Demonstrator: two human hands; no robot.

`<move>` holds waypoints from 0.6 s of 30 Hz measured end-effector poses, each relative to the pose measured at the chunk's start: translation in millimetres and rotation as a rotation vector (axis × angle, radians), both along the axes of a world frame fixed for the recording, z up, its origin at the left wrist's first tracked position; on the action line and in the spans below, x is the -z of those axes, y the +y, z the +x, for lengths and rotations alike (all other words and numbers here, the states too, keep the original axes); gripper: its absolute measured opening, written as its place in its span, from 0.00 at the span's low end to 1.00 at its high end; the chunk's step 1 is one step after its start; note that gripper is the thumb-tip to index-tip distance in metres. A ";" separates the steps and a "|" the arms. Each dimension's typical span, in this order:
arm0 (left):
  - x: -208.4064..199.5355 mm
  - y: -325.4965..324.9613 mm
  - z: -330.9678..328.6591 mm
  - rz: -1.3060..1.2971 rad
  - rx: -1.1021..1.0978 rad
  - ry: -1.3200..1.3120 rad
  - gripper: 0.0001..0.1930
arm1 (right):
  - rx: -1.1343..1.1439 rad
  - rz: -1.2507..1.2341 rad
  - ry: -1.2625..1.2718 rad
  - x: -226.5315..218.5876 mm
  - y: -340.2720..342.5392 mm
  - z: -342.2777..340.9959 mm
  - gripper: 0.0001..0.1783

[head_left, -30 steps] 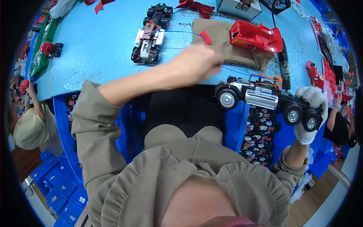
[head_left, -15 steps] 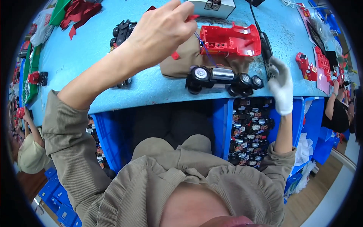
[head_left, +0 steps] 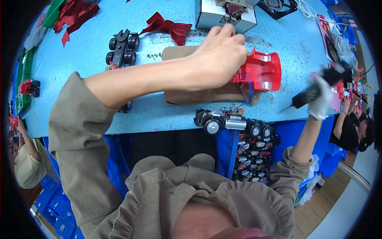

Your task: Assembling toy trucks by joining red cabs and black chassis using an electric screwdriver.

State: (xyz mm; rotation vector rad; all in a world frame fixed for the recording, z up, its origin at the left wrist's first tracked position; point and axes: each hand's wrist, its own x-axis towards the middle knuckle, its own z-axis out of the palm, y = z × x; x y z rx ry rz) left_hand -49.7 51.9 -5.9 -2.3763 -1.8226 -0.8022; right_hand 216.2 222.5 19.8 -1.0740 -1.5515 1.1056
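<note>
"Blue tabletop (head_left: 159, 120), near edge: what's there?"
"Black truck chassis (head_left: 234, 123), closer in than both hands."
"Then?"
"Right hand (head_left: 321, 97), gloved, wrapped around a blurred dark screwdriver (head_left: 306, 96). Left hand (head_left: 221, 55) curls over the red truck shell (head_left: 260, 73) on a brown pad (head_left: 187, 97); whether its hidden fingertips pinch, I can't tell."
"And beyond?"
"White box (head_left: 246, 22)."

A light blue table (head_left: 159, 116) is worn in dark patches toward its far side. Across its middle a tan cloth pad (head_left: 211, 95) is laid. A toy truck base (head_left: 234, 122) is set at the near edge; a second truck base (head_left: 122, 47), partly hidden, is placed left of the pad. Dark red cloth (head_left: 75, 16) is heaped at far left. Beyond the pad are set a red bow (head_left: 169, 27), a pale box (head_left: 211, 16), a black fan (head_left: 277, 6) and white cord (head_left: 310, 12).
</note>
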 end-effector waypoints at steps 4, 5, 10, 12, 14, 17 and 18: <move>-7.4 11.5 -0.4 -0.337 0.021 -0.048 0.08 | -0.398 -0.045 0.732 -71.9 12.9 -29.4 0.12; -17.0 15.0 -0.9 -0.489 0.042 -0.050 0.09 | -0.486 0.036 0.773 -81.5 19.2 -40.4 0.10; -29.5 18.6 -9.3 -0.768 0.060 -0.108 0.12 | -0.351 0.241 0.707 -76.7 -3.7 -178.6 0.09; -24.6 16.8 -7.0 -0.640 0.091 -0.112 0.12 | -1.089 0.116 0.456 -75.7 88.5 -178.7 0.12; -15.1 13.7 -6.8 -0.429 0.137 -0.120 0.13 | -1.181 0.103 0.519 -56.7 56.3 -219.5 0.08; -18.2 13.9 -9.0 -0.493 0.122 -0.212 0.09 | -1.054 0.184 0.538 -46.3 16.9 -245.5 0.07; -20.5 13.7 -10.9 -0.527 0.112 -0.250 0.07 | -0.850 0.276 0.494 -47.7 6.0 -247.2 0.07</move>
